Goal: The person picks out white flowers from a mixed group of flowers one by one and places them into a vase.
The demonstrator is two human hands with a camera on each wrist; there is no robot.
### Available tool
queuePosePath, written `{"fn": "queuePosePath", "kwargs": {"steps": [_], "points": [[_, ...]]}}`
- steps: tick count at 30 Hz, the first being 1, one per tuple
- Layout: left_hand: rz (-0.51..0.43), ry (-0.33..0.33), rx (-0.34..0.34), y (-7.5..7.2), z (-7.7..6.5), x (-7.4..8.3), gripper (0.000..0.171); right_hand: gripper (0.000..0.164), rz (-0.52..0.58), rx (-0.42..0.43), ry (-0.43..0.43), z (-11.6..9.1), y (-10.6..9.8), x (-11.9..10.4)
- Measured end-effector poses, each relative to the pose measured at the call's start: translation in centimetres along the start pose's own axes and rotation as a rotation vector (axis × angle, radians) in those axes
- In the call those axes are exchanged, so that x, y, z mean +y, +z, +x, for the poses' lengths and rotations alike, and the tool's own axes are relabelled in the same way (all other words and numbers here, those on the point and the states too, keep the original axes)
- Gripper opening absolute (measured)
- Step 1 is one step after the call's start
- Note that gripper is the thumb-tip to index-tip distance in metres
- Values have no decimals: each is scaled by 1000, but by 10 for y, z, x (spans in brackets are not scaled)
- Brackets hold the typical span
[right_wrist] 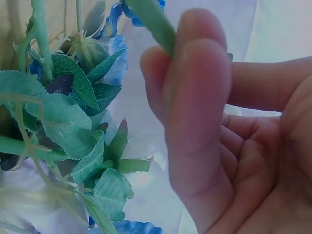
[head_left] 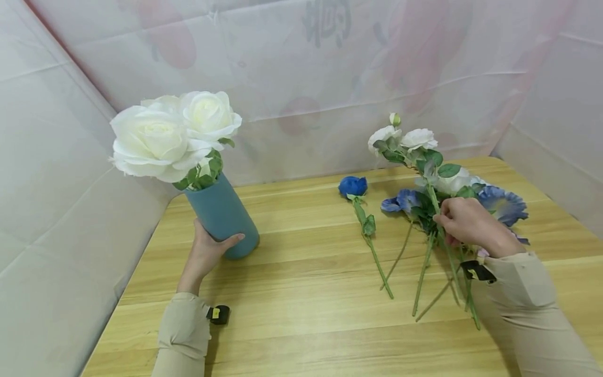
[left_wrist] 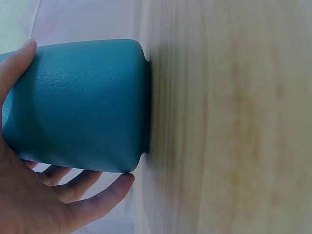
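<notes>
My left hand (head_left: 205,253) grips a teal vase (head_left: 223,214) low on its side, thumb across the front; in the left wrist view the vase's base (left_wrist: 139,105) is on the wooden surface. Big white artificial roses (head_left: 157,136) with green leaves stand in it. At the right, my right hand (head_left: 471,222) pinches the green stem (head_left: 434,199) of a white flower spray (head_left: 419,140) with a small bud on top. That stem (right_wrist: 153,22) shows between thumb and finger in the right wrist view. Below the hand lies a pile of blue flowers (head_left: 503,204) and white ones.
A single blue rose (head_left: 353,186) lies between the vase and the pile, its stem toward me. Several loose stems (head_left: 424,275) from the pile spread over the wooden table (head_left: 301,314). Pale printed cloth (head_left: 292,68) hangs behind and at both sides.
</notes>
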State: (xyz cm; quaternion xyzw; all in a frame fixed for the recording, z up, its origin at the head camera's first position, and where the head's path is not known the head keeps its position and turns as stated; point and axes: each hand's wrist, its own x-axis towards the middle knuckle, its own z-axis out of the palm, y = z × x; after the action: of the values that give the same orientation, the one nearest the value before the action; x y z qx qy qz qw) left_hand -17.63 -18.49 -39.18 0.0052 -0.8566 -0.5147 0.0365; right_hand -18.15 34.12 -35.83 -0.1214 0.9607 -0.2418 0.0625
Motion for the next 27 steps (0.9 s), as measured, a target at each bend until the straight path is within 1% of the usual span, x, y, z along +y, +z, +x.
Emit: {"fn": "queuePosePath", "kwargs": {"steps": [5,13,18,22,27], "points": [[1,-7,1,-1,0,0,111,20,3,31,-3,-1,0,-2],[5,-19,-4,-1,0,-1,112,21,1,116,-25,-2,-1,-2],[5,-13,1,0,1,-2,111,21,3,159,-17,-1,0,-2],[4,0,3,0,2,-2,111,22,15,234,-15,-2,0,-3],[-3,-13,-1,0,1,-2,113,22,27,336,-18,-4,0,-5]]}}
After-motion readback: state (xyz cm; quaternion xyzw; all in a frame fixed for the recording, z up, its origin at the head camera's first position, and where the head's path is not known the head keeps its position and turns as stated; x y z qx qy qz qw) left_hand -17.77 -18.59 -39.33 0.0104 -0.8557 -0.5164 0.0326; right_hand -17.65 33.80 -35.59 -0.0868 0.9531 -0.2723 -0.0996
